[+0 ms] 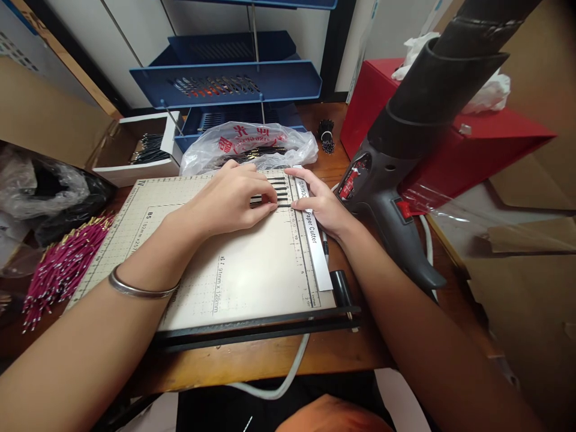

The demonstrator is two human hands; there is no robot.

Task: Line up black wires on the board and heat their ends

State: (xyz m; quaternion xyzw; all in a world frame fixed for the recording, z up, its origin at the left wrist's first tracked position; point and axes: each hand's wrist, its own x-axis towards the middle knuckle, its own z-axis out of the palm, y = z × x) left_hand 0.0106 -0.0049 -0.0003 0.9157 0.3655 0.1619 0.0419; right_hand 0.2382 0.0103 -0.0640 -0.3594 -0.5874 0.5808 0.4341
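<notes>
A cream paper cutter board [252, 264] with printed grid lines and sizes lies in front of me. Several short, thin black strips [281, 192] rest side by side near its far right part. My left hand [234, 195], with a metal bangle on the wrist, lies over them; thumb and forefinger are pinched at the nearest strip, and the palm hides the strips' left ends. Beside the white label strip "Paper Cutter" [317, 240], my right hand [321, 201] has thumb and forefinger apart, touching the board close to the strips' right ends.
A grey heat gun [387, 180] stands at right before a red box [472, 144]. Behind the board are a plastic bag [198, 153], a blue rack [225, 84] and a white box [135, 171] of black cords. Magenta cords [72, 258] lie left; a pale cable [288, 375] hangs in front.
</notes>
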